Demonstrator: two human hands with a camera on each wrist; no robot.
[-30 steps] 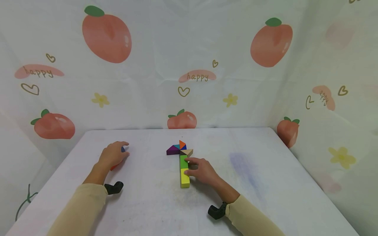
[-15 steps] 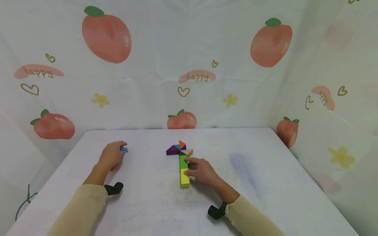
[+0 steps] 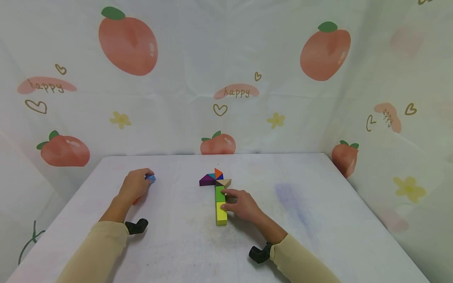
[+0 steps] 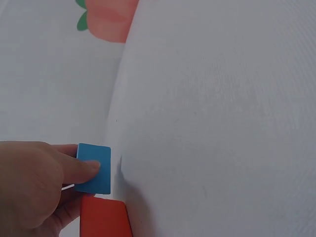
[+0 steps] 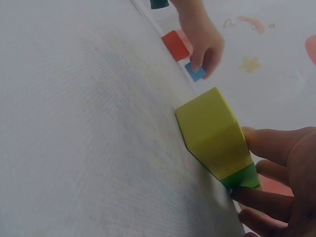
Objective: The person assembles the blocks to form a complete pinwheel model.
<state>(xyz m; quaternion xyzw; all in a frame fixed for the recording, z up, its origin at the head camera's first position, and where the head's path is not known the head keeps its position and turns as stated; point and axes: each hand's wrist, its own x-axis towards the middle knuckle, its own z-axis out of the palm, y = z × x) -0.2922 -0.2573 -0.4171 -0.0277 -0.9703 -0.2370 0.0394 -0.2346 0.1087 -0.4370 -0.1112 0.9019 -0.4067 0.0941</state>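
My left hand pinches a small blue block between thumb and fingers, at the left of the table. Just beside and below it in the left wrist view stands a red block, mostly hidden by the hand in the head view. At the table's middle, my right hand rests with its thumb on a yellow block and a finger on the green block. These two lie end to end in a line. Both the thumb and the fingers are extended along the blocks' side in the right wrist view.
Past the green block's far end, several triangular blocks meet: purple, orange, tan, plus teal and dark blue ones. A fruit-printed cloth hangs behind the white table.
The left hand's fingers have drawn in around the blue block, which has turned so that more of a lighter face shows. The right hand and the middle blocks have stayed still.
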